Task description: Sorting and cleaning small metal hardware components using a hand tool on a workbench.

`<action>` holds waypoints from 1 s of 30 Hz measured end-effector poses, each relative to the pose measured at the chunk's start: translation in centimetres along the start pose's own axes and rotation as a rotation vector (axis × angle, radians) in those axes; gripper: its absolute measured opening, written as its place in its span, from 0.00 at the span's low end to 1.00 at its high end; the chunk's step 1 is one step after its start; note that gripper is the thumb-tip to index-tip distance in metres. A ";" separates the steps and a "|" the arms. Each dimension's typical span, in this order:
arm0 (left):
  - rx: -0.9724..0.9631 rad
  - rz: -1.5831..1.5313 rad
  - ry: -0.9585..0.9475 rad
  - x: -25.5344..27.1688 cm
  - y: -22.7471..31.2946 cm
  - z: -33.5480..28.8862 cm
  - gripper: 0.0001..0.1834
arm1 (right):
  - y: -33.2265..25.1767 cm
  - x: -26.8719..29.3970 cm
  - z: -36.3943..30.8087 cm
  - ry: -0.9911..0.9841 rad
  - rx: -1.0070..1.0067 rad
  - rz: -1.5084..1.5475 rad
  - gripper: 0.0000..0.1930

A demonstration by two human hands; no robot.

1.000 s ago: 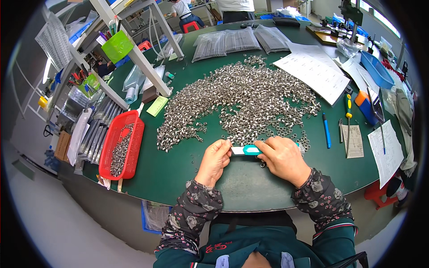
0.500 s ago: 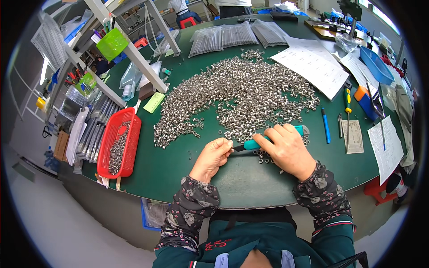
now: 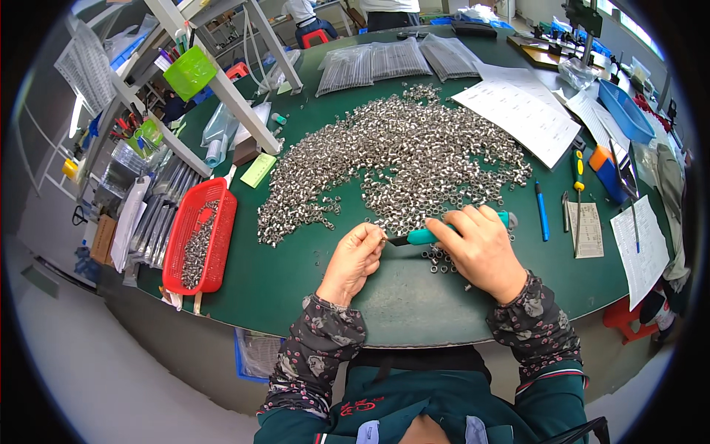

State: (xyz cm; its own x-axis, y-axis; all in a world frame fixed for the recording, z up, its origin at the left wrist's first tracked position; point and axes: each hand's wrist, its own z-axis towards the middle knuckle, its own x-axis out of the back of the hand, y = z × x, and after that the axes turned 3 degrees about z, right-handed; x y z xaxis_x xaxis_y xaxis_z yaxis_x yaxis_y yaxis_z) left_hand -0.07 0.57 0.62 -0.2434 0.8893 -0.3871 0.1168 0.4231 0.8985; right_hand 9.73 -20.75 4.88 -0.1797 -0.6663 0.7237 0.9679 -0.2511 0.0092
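My right hand (image 3: 482, 248) is closed round the handle of a teal utility knife (image 3: 423, 236). Its dark blade points left and meets the fingertips of my left hand (image 3: 353, 260). Those left fingers are pinched together, apparently on a small metal ring that they mostly hide. Just beyond both hands spreads a wide heap of small silvery metal rings (image 3: 414, 155) on the green table (image 3: 296, 285). Several loose rings (image 3: 438, 260) lie under and beside the knife.
To the left stands a red basket (image 3: 228, 244) partly filled with metal pieces. A blue pen (image 3: 542, 212), a yellow-handled screwdriver (image 3: 578, 174) and paper sheets (image 3: 521, 118) lie to the right. Bagged rods (image 3: 373, 63) rest at the back; a shelf post (image 3: 233, 100) rises at left.
The knife's blade has shifted slightly at the left fingertips, and its angle has altered a little. Both hands keep their grips. The whole view has moved slightly.
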 end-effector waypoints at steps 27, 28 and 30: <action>-0.218 -0.069 -0.090 0.1 -0.9 0.4 0.06 | -0.5 -1.2 -1.2 -0.307 -0.495 0.620 0.14; -0.213 -0.057 -0.074 0.1 -1.0 0.4 0.06 | -0.5 -1.0 -1.1 -0.310 -0.489 0.572 0.14; -0.203 -0.064 -0.063 0.1 -0.9 0.3 0.05 | -0.8 -0.7 -0.9 -0.302 -0.475 0.531 0.13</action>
State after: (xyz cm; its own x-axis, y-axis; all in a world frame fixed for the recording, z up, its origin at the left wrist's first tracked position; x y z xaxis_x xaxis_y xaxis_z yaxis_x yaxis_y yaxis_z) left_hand 0.07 0.31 -0.27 -0.1824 0.8737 -0.4510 -0.0945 0.4410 0.8925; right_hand 8.97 -20.67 3.75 0.4094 -0.5784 0.7056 0.7192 -0.2712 -0.6396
